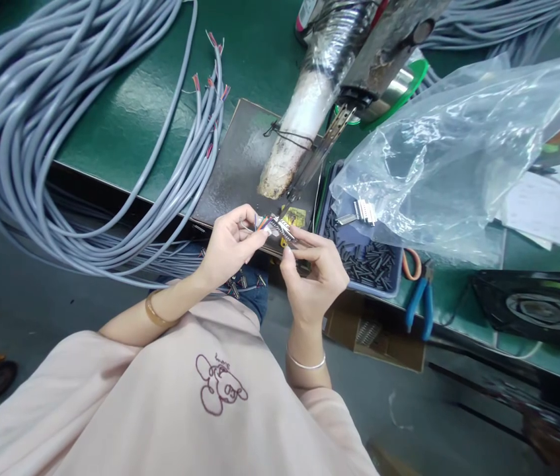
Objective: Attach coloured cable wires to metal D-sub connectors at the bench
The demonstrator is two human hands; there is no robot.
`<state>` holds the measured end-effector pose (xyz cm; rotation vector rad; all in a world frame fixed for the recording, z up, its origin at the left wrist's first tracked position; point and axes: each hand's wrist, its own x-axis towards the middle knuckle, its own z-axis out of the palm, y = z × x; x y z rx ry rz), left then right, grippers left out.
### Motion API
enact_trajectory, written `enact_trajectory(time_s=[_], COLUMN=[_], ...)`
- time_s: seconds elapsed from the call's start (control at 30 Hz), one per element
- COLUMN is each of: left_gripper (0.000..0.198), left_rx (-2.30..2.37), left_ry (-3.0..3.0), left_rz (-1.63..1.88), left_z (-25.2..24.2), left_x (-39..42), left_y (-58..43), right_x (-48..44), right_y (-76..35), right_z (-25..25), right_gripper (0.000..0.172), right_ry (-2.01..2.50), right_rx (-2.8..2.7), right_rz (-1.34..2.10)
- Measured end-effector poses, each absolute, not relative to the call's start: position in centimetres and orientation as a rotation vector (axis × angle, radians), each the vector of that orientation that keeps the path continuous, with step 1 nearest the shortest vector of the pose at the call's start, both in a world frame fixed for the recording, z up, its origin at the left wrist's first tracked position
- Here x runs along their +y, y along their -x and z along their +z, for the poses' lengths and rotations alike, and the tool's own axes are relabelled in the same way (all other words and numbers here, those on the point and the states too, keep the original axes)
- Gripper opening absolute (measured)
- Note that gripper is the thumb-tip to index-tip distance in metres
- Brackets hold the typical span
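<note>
My left hand (233, 241) pinches the thin coloured wires (262, 223) of a cable end between thumb and fingertips. Close beside it, my right hand (315, 268) has thumb and fingers closed on a small metal multi-pin connector (283, 229). Wires and connector meet between the two hands, though the fingers partly hide the joint. Just above them, the narrow metal tip of a mounted soldering iron (317, 158) points down at the connector. Alongside the iron runs a thick white wrapped tube (292, 132).
Grey cables (26, 125) lie coiled at left, with stripped ends near a dark plate (240, 152). A blue bin (393, 287) at right holds black tube pieces and several connectors. A clear plastic bag (458, 152) overhangs it. Blue-handled cutters (419, 304) lie by the bench edge.
</note>
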<state>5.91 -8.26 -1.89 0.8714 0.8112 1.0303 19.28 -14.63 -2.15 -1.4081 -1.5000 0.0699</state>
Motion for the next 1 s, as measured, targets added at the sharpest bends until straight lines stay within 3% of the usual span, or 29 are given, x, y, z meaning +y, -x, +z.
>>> enact_trajectory(time_s=[1.0], left_gripper=[0.026], left_rx=[0.811], left_ry=[-0.855], left_rz=[0.978], left_z=[-1.19], left_x=[-7.92], left_y=[-5.79], right_x=[-14.33], right_y=[-19.81], right_z=[-1.92], right_gripper=[0.016], right_ry=[1.396], right_rx=[-1.599], right_rz=[-0.025])
